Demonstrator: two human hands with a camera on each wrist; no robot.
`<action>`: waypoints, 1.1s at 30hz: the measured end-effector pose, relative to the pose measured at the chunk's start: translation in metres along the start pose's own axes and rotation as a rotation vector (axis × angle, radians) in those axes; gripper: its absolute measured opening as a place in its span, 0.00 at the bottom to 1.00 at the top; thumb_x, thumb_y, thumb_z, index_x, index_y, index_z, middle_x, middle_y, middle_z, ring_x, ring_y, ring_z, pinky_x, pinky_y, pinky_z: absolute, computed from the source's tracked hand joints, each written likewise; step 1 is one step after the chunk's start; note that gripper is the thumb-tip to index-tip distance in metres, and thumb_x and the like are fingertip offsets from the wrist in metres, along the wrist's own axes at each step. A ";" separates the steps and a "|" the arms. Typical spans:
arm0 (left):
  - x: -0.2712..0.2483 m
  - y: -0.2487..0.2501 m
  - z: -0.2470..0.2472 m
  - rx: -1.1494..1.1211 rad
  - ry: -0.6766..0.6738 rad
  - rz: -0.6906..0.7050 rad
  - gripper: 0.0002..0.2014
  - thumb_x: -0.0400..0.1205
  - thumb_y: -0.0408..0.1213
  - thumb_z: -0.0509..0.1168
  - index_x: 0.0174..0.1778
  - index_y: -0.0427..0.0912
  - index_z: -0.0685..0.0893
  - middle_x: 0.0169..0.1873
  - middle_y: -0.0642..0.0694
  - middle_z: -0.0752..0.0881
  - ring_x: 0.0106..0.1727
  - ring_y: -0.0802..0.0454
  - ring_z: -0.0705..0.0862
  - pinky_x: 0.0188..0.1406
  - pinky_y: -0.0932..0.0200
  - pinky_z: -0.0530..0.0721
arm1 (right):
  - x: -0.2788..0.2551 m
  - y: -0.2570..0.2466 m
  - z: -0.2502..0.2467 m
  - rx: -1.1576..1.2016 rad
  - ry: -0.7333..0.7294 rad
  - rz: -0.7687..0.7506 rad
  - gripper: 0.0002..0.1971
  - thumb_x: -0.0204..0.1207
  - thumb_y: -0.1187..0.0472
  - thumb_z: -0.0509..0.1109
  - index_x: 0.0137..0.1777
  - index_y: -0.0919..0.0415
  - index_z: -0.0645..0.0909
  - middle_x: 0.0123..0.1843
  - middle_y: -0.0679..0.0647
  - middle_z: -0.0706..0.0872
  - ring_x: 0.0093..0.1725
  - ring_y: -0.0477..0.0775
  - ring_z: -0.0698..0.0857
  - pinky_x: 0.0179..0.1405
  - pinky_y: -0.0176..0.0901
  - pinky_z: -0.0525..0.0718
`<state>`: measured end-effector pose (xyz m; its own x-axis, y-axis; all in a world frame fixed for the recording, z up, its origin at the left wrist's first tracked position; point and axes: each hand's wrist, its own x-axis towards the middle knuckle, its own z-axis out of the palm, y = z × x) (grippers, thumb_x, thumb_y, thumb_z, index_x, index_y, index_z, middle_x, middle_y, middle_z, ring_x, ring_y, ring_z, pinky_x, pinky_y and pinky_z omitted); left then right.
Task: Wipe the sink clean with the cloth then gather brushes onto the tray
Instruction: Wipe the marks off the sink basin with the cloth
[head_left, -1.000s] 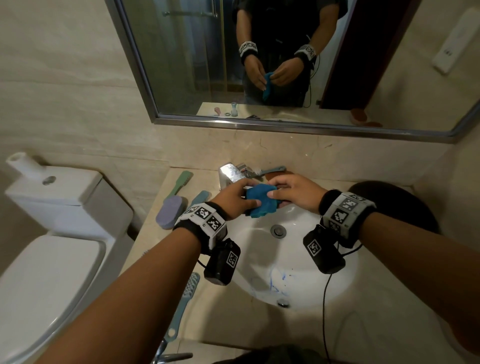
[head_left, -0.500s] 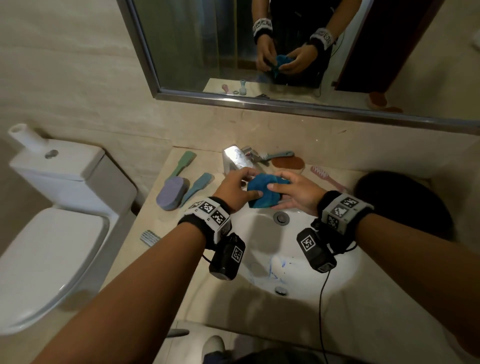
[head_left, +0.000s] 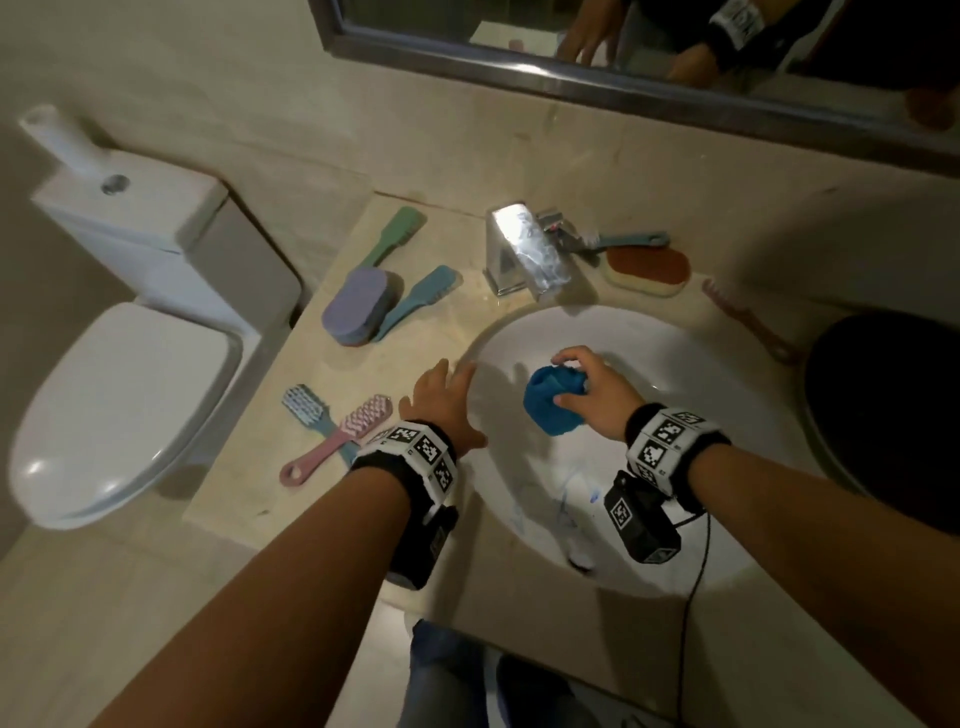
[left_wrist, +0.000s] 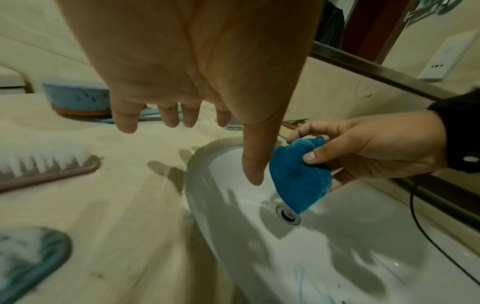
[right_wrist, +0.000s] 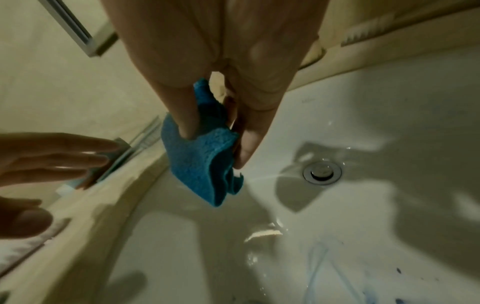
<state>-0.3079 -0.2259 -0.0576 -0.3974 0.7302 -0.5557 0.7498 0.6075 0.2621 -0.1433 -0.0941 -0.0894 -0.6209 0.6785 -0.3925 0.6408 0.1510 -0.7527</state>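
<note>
Over a white oval ceramic sink (head_left: 670, 358) set in a beige stone bench (head_left: 332, 415), the person's right hand (head_left: 597, 397) pinches a bunched blue microfibre cloth (head_left: 553, 402) between thumb and fingers, the cloth hanging clear of the basin just above the chrome drain (right_wrist: 322, 171). The left hand (head_left: 441, 405) hovers released, fingers spread, at the sink's left rim, holding nothing. Blue scribble marks (head_left: 571, 499) streak the near wall of the basin, so the wiping appears not yet begun. To do it well, the cloth likely needs flattening against the palm and pressing firmly onto those marks in overlapping strokes towards the drain, with the free hand braced on the bench. Scattered brushes wait beside the basin: a pink-handled brush (head_left: 343, 436) crossed over a blue one (head_left: 306, 410), a lilac scrubbing block (head_left: 356, 301), a green brush (head_left: 395, 234) and a teal one (head_left: 421, 299) to the left. A large dark round object (head_left: 893, 400), possibly the tray, sits at the right edge.
</note>
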 end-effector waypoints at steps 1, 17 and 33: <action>0.005 -0.004 0.003 0.010 -0.007 0.002 0.51 0.73 0.46 0.75 0.83 0.52 0.46 0.83 0.43 0.45 0.84 0.43 0.48 0.81 0.38 0.57 | 0.004 0.004 0.005 -0.013 -0.001 0.014 0.16 0.76 0.69 0.69 0.62 0.59 0.74 0.55 0.61 0.80 0.48 0.57 0.79 0.39 0.43 0.78; 0.038 -0.038 0.016 0.218 -0.173 0.089 0.69 0.63 0.46 0.82 0.81 0.42 0.30 0.81 0.41 0.30 0.83 0.40 0.36 0.82 0.42 0.50 | 0.070 0.045 0.109 -0.190 0.025 0.135 0.08 0.71 0.59 0.75 0.46 0.61 0.81 0.45 0.52 0.78 0.47 0.51 0.75 0.46 0.35 0.69; 0.038 -0.036 0.014 0.200 -0.173 0.066 0.65 0.67 0.39 0.80 0.82 0.44 0.31 0.81 0.43 0.30 0.84 0.43 0.36 0.83 0.45 0.50 | 0.073 0.057 0.110 0.162 -0.041 0.118 0.17 0.69 0.68 0.77 0.54 0.53 0.79 0.49 0.54 0.84 0.48 0.50 0.82 0.48 0.42 0.82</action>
<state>-0.3428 -0.2245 -0.0995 -0.2611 0.6916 -0.6735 0.8674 0.4742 0.1506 -0.2021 -0.1148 -0.2190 -0.5661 0.6542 -0.5017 0.6310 -0.0477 -0.7743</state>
